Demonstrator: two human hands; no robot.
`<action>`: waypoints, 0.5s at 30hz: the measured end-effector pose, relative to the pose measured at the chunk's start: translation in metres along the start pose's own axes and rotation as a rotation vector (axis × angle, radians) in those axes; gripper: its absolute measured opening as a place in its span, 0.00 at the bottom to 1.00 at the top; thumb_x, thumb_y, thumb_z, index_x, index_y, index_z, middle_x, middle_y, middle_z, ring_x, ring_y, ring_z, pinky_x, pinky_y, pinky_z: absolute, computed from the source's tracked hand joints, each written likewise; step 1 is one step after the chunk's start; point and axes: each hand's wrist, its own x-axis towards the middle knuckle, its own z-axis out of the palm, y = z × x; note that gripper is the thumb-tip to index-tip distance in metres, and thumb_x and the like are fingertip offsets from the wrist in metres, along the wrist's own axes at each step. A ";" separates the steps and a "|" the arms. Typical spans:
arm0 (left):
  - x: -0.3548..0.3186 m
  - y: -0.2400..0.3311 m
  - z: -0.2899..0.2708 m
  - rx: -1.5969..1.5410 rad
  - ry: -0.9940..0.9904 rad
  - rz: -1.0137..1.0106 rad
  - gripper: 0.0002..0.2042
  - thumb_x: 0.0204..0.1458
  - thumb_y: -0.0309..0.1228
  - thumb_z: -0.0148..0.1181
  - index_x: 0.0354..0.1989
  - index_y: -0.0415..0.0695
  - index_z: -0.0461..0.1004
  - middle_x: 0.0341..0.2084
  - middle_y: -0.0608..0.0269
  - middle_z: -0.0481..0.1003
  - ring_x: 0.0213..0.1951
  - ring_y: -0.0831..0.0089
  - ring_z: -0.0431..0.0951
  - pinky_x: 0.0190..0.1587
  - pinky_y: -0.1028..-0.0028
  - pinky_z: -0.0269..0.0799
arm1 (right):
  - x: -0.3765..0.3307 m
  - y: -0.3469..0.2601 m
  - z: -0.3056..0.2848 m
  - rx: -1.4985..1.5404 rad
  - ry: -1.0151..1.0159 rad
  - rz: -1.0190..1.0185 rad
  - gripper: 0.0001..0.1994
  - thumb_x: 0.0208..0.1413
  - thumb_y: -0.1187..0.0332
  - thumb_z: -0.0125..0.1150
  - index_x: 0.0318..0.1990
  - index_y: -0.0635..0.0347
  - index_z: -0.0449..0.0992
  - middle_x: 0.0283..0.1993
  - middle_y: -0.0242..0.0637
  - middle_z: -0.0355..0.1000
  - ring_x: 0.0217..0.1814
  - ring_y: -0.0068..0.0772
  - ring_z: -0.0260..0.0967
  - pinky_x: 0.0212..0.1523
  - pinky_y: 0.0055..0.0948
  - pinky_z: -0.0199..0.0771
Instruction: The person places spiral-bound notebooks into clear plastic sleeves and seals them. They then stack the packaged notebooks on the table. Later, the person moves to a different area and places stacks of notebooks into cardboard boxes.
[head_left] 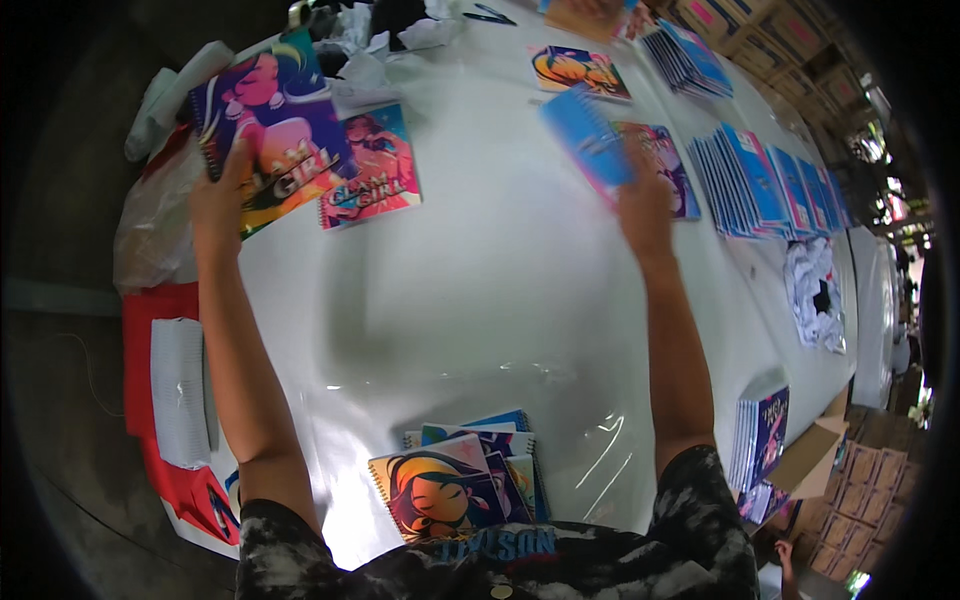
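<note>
My left hand (220, 205) grips the left edge of a large spiral notebook (270, 120) with a purple illustrated cover. Partly beneath that notebook's right side lies a smaller pink and teal notebook (375, 165). On the right, my right hand (646, 195) is closed on a blue spiral notebook (590, 138), smeared by motion. Just behind this hand a purple illustrated notebook (670, 160) rests on the table. Farther back lies a notebook with an orange-haired figure (580, 72). Close to my body, several spiral notebooks (440, 490) sit in a loose, overlapping pile.
Blue notebooks stand in rows (740, 185) along the white table's (480, 300) right side, with another stack (690, 60) behind. Crumpled paper (815, 295) and an opened carton (808, 455) are at the right. A white packet (180, 390) lies on red material at the left.
</note>
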 end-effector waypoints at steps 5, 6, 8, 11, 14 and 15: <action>0.033 -0.111 0.071 1.047 0.006 -0.387 0.34 0.36 0.59 0.61 0.49 0.50 0.73 0.50 0.47 0.69 0.57 0.56 0.63 0.60 0.54 0.46 | 0.003 -0.006 -0.072 0.060 0.328 -0.176 0.36 0.42 0.89 0.39 0.63 0.49 0.58 0.58 0.46 0.64 0.55 0.38 0.67 0.49 0.25 0.66; 0.012 -0.099 0.099 1.034 0.085 -0.314 0.32 0.35 0.55 0.64 0.47 0.45 0.74 0.40 0.49 0.74 0.49 0.57 0.71 0.57 0.60 0.57 | -0.011 0.002 -0.080 0.210 0.280 0.012 0.36 0.42 0.88 0.40 0.63 0.52 0.57 0.58 0.47 0.64 0.55 0.38 0.67 0.51 0.25 0.66; 0.009 -0.103 0.090 0.816 -0.033 -0.233 0.28 0.37 0.50 0.65 0.43 0.41 0.74 0.32 0.52 0.75 0.38 0.60 0.74 0.48 0.66 0.65 | -0.039 -0.005 -0.089 0.590 0.154 0.331 0.35 0.42 0.86 0.42 0.64 0.59 0.55 0.58 0.50 0.63 0.55 0.38 0.66 0.54 0.27 0.64; -0.060 -0.091 0.067 0.504 -0.124 -0.055 0.22 0.42 0.42 0.65 0.40 0.37 0.74 0.27 0.58 0.76 0.29 0.69 0.75 0.37 0.74 0.70 | -0.100 0.001 -0.097 1.471 0.249 0.573 0.34 0.40 0.84 0.44 0.62 0.68 0.54 0.53 0.47 0.66 0.51 0.37 0.67 0.55 0.29 0.64; -0.154 -0.021 0.031 0.206 -0.215 0.147 0.10 0.51 0.33 0.59 0.37 0.39 0.73 0.28 0.65 0.75 0.29 0.79 0.72 0.33 0.79 0.69 | -0.156 -0.016 -0.131 1.673 0.323 0.669 0.21 0.46 0.82 0.50 0.52 0.70 0.65 0.46 0.42 0.70 0.46 0.35 0.68 0.54 0.30 0.65; -0.195 0.012 0.014 -0.007 -0.233 0.159 0.09 0.53 0.32 0.57 0.38 0.40 0.72 0.29 0.67 0.75 0.29 0.81 0.72 0.31 0.81 0.68 | -0.168 -0.021 -0.149 1.664 0.305 0.685 0.19 0.47 0.82 0.51 0.50 0.69 0.67 0.45 0.43 0.71 0.46 0.34 0.68 0.54 0.30 0.65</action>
